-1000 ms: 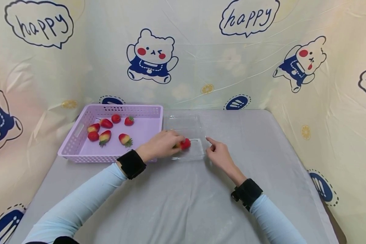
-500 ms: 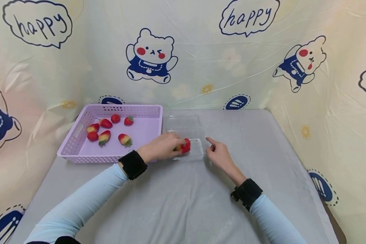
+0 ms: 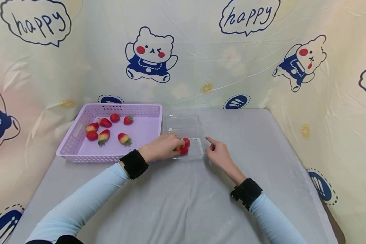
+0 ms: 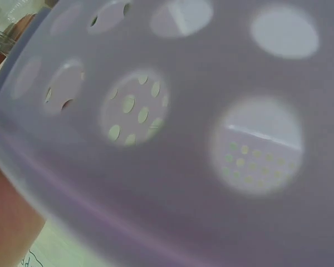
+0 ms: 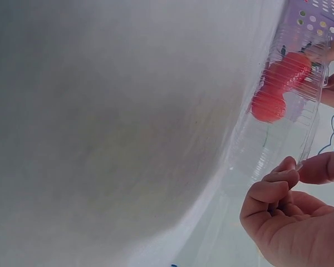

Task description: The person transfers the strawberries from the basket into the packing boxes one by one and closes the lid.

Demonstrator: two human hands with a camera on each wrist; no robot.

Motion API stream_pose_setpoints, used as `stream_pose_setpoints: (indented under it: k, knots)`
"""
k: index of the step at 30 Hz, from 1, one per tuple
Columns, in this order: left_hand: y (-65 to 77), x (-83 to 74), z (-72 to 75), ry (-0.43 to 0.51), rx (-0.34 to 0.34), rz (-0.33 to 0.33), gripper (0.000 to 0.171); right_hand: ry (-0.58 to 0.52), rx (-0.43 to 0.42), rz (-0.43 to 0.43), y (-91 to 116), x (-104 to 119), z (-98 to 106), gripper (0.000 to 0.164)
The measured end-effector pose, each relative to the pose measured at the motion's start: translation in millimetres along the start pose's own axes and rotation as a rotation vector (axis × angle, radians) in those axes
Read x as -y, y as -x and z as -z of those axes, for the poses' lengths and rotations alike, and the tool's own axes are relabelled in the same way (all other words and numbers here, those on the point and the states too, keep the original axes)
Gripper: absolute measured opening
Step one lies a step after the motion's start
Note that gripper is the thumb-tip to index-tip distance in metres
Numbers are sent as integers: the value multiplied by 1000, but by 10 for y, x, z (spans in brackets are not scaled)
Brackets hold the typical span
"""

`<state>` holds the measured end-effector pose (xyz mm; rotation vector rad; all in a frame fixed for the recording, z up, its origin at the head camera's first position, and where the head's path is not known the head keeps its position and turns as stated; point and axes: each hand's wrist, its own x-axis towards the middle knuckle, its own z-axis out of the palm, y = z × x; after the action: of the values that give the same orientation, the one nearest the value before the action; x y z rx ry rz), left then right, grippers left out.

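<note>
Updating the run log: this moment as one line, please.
left hand: gripping red strawberry inside open clear plastic box | right hand: pinching box edge | round red cherry: beside strawberry | lilac perforated plastic basket: more fruit

From above, the head camera looks forward and down over the desk (image 3: 183,203), far enough back to take in both lilac basket (image 3: 144,128) and clear container (image 3: 197,150). The left wrist's view sits very close to the basket's perforated wall, which nearly fills it. The right wrist's, turned sideways, faces the container from nearby, sharing it with the head view.
</note>
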<state>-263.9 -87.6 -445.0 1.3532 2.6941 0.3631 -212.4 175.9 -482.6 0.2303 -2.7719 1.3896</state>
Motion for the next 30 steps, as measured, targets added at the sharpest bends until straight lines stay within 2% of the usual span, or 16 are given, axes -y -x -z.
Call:
stream_pose_setpoints:
  k: [8,21,30]
  knots:
    - [-32,-15,4,38,19,17,15,10,3,5,0,5,6,55]
    - [-56,-57,1,-21,53,37,15,-1,3,8,6,5,-5,55]
    - [-48,-72,3,-82,41,44,16,-2,-8,12,1,-1,-8,54]
